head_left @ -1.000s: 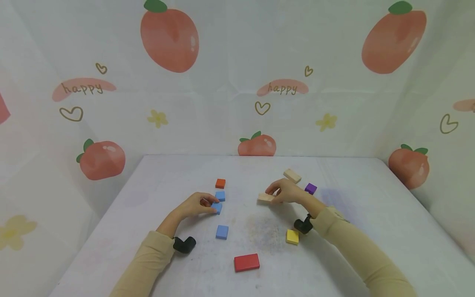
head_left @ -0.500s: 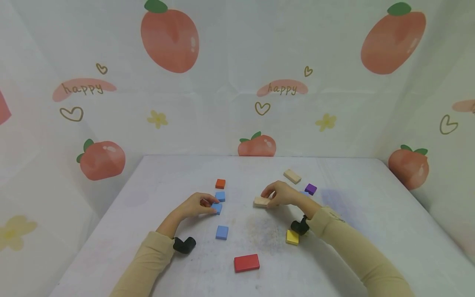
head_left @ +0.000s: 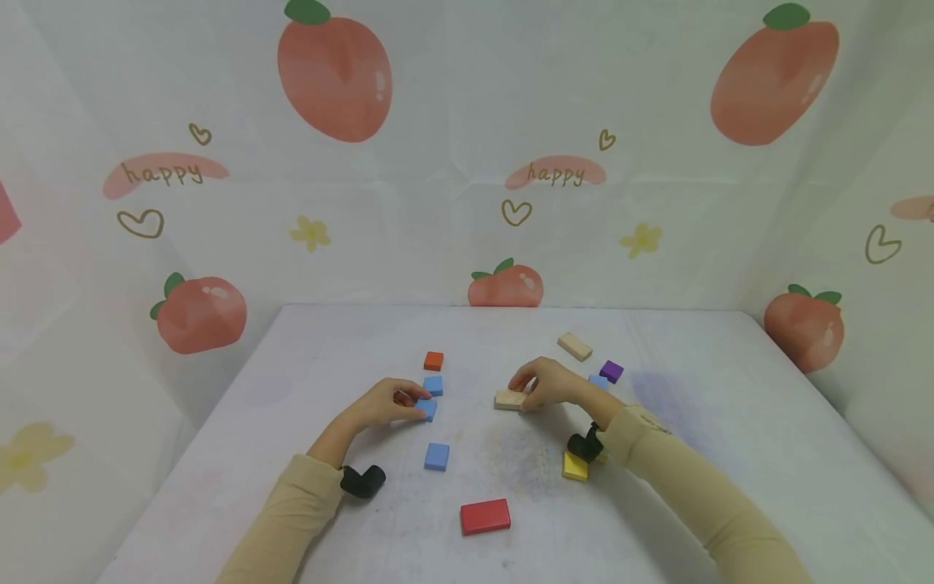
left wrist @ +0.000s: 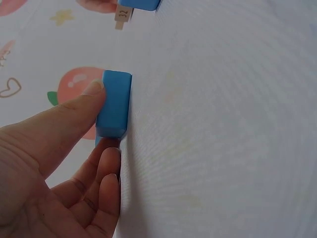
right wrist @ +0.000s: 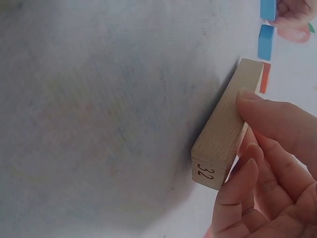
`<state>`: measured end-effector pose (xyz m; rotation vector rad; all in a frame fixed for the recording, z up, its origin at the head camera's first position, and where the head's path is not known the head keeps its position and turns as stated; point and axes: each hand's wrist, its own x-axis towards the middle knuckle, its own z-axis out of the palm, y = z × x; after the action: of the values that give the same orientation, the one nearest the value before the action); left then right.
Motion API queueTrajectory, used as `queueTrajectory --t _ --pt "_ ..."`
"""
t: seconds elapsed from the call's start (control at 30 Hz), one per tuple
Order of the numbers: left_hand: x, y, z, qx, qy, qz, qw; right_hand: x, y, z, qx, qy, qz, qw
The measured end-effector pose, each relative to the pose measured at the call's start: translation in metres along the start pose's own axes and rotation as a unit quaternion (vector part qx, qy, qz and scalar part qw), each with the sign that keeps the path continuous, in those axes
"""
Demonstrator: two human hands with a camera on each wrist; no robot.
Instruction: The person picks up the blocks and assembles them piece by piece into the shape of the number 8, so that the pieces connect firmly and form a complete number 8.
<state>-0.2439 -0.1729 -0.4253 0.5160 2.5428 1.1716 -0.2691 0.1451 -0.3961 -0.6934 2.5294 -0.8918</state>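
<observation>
on the table point(head_left: 306, 357), toward its middle, both hands are at work on small blocks. right hand point(head_left: 553, 381): it has carried the plain wood block point(head_left: 510, 399) leftward and slightly toward the near edge over the last second; thumb and fingers pinch the block's long sides. the right wrist view shows the block point(right wrist: 227, 125) close over the cloth, the number 32 on its end face, but whether it touches the surface cannot be told. judgement: the block is being brought in toward the blue group and is at or near its set-down spot.

left hand point(head_left: 383, 403): no shift across the three head views. thumb and fingers pinch a blue block point(head_left: 426, 409), which the left wrist view shows standing on its edge against the cloth point(left wrist: 115, 104). judgement: this hand is holding its piece steady while the other arrives.

unmoved items, larger first: red block point(head_left: 485, 516) near the near edge; second wood block point(head_left: 575, 346) toward the far edge; blue blocks at point(head_left: 437, 456) and point(head_left: 434, 385); yellow block point(head_left: 574, 466) by the right wrist; orange block point(head_left: 434, 361); purple block point(head_left: 611, 371). a further small blue piece behind the right hand is mostly hidden.
</observation>
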Motion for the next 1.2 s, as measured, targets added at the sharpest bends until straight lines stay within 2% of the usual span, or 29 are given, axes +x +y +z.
queueTrajectory --t 0.2,0.8,0.93,1.2 --pt "0.000 0.000 0.000 0.000 0.000 0.000 1.0000 0.003 0.001 0.000 -0.008 -0.004 -0.012 0.9999" --pt "0.001 -0.001 0.000 0.009 -0.002 0.001 1.0000 0.006 0.002 0.003 0.001 -0.013 -0.008 0.9999" --pt "0.000 0.001 0.000 0.015 0.001 0.001 0.9999 0.006 0.004 0.003 0.004 -0.009 0.009 0.9999" --pt "-0.001 0.002 0.000 0.014 -0.001 0.004 0.9999 -0.001 0.011 -0.001 0.005 0.003 0.001 1.0000"
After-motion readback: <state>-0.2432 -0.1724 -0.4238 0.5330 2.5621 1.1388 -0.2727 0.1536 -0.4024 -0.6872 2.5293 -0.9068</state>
